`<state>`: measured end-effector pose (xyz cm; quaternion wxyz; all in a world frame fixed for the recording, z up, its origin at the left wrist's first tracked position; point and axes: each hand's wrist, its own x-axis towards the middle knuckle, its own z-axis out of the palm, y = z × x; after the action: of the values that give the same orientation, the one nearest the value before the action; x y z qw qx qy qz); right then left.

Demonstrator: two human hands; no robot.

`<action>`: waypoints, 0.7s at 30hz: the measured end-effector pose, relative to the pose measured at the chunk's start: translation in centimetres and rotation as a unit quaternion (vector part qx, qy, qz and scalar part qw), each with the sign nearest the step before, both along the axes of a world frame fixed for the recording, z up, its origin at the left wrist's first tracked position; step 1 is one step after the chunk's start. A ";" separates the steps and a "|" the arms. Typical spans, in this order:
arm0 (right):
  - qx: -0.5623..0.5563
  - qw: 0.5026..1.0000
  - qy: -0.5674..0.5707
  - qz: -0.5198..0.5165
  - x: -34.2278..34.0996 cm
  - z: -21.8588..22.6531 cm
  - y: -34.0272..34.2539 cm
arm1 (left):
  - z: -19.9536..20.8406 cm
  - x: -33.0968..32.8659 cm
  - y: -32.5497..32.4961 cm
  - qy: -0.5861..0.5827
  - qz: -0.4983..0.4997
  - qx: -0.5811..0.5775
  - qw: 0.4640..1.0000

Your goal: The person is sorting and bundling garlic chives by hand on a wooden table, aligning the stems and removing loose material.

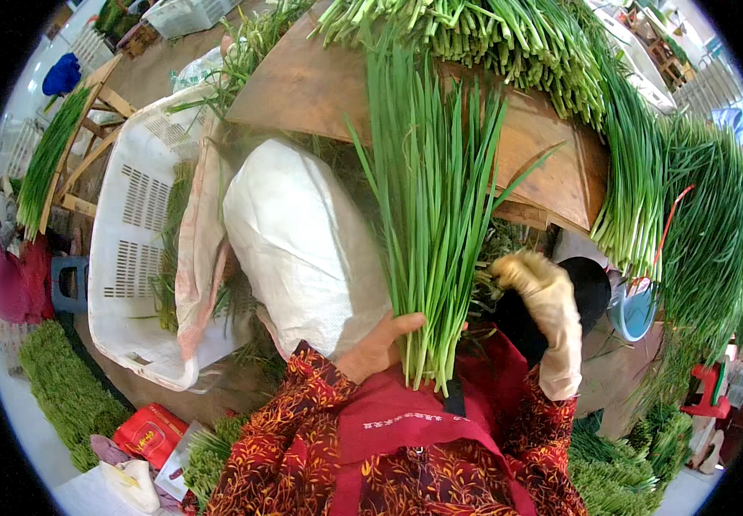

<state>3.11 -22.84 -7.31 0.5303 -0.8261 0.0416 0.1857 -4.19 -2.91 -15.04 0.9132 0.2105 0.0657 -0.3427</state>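
My bare left hand point(384, 344) is closed round the white lower ends of a bunch of garlic chives point(436, 206), thumb across the front. The bunch stands roughly upright before my red apron point(423, 430), its green tips reaching over the wooden board point(302, 77). To the right of the bunch, my right hand point(539, 288), in a cream glove, is bent at the wrist with its fingers curled. Some withered leaves show beside its fingertips; whether they are in its grip is hidden. A white sack point(302, 232) lies beyond my left hand.
More chives point(492, 34) are heaped on the board, with long bundles point(638, 189) hanging at its right. A white plastic crate point(139, 232) stands left, a light blue bucket point(633, 310) right. Green bunches point(66, 387) lie at lower left, near a red bag point(152, 434).
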 end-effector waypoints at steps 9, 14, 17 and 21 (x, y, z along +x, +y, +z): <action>0.005 0.949 -0.300 0.101 7.2 4.4 8.4 | -0.8 -0.6 0.4 0.101 0.002 0.048 0.994; -0.012 0.940 -0.314 0.129 9.8 3.1 9.4 | 0.0 -0.6 0.4 0.080 0.010 0.056 0.995; -0.118 0.930 -0.309 0.159 10.9 3.0 10.1 | -0.3 -0.6 0.4 0.068 0.007 0.054 0.996; -0.204 0.905 -0.322 0.187 12.1 2.9 10.8 | -1.6 -0.9 0.3 0.078 0.008 0.031 0.996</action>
<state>15.19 -12.02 -4.38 0.2900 -0.9238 -0.2498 -0.0071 -5.10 -2.64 -16.62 0.9010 0.2111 0.1488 -0.3487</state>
